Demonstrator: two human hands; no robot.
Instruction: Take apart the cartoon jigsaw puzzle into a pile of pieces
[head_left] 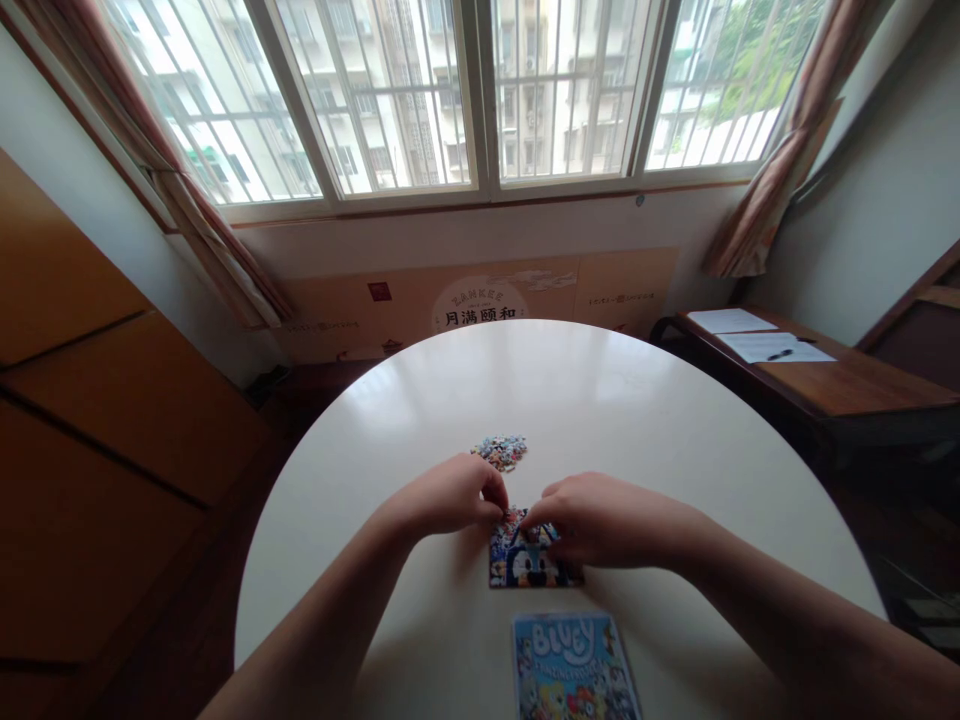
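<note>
A jigsaw puzzle (531,574), partly put together and showing a blue cartoon dog's face, lies flat on the white table. At its upper left corner, my left hand (466,492) is closed, thumb and fingertips together; whatever is between them is too small to make out. My right hand (600,515) reaches over the upper right part of the puzzle. Its index finger stretches onto the pieces, apart from the thumb, and nothing shows in it. Just beyond my left hand is a pile of loose jigsaw pieces (502,451). Both hands hide parts of the puzzle's edges.
A Bluey picture box (576,665) lies on the round table (345,450), close to me. To the right, a wooden side table (862,385) bears paper sheets (776,347) and a black pen (780,355). Barred windows and curtains stand behind a printed cardboard panel (622,285).
</note>
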